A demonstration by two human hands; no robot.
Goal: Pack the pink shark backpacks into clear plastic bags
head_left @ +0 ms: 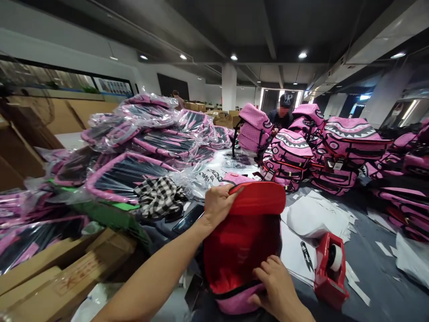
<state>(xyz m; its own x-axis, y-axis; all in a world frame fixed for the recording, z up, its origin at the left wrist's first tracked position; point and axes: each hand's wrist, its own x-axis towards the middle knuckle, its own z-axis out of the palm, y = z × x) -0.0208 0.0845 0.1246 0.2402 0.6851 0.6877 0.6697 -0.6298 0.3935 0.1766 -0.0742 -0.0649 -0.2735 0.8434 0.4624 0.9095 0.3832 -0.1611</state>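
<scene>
A brown cardboard box [78,273] bears red stamped writing, too blurred to read. The left hand [218,205] is closed on the raised flap of a pink, red-lined fabric backpack [243,241], open before the person; the half-curled right hand [278,286] touches its lower rim, grip unclear. Beyond, white hangtags [339,164] are illegible.

Round ceiling lamps [302,55] shine well above and beyond the left hand [217,203], and light strips [298,98] glare in the distance to its upper right, while the ceiling [201,27] is dim. Between the hands, the backpack's red lining [243,241] falls into shadow above the right hand [278,286]. Highlights streak the plastic wrapping [161,138] left of the left hand. Far left, cartons [16,147] look stretched and soft; a pixelated patch masks part of a distant person [281,117].
</scene>
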